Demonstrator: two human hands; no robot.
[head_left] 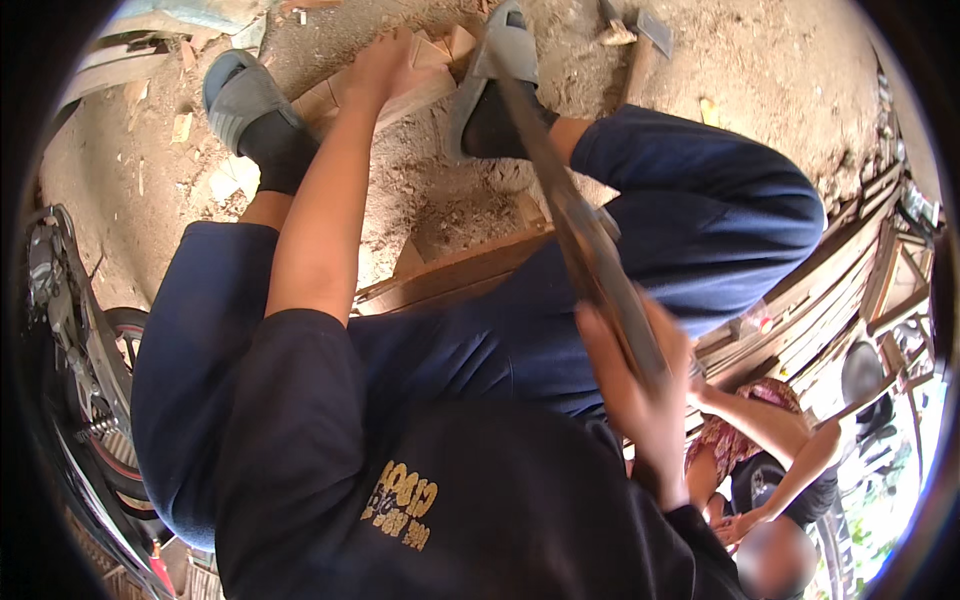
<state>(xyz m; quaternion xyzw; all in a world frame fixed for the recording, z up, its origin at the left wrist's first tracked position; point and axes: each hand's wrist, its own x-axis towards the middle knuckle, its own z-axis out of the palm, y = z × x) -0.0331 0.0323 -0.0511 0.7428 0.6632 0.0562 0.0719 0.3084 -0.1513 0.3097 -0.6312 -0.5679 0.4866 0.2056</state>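
My left arm reaches down between my feet, where my left hand (pixel 382 65) grips a piece of wood (pixel 425 92) low on the ground. Its fingers are partly hidden, and other short wooden pieces (pixel 318 103) lie against it. My right hand (pixel 640 365) is closed around the near end of a long, narrow dark tool (pixel 580 215), held above my right thigh. This tool slants up and left, its far end near my right foot. Motion blurs it, so its exact kind is unclear.
I sit on a wooden plank (pixel 460 268). Wood chips litter the dirt floor (pixel 415 205). A hammer-like tool (pixel 648 50) lies beyond my right foot. A motorcycle (pixel 85 340) stands at left. Stacked boards (pixel 790 290) and another person (pixel 765 440) are at right.
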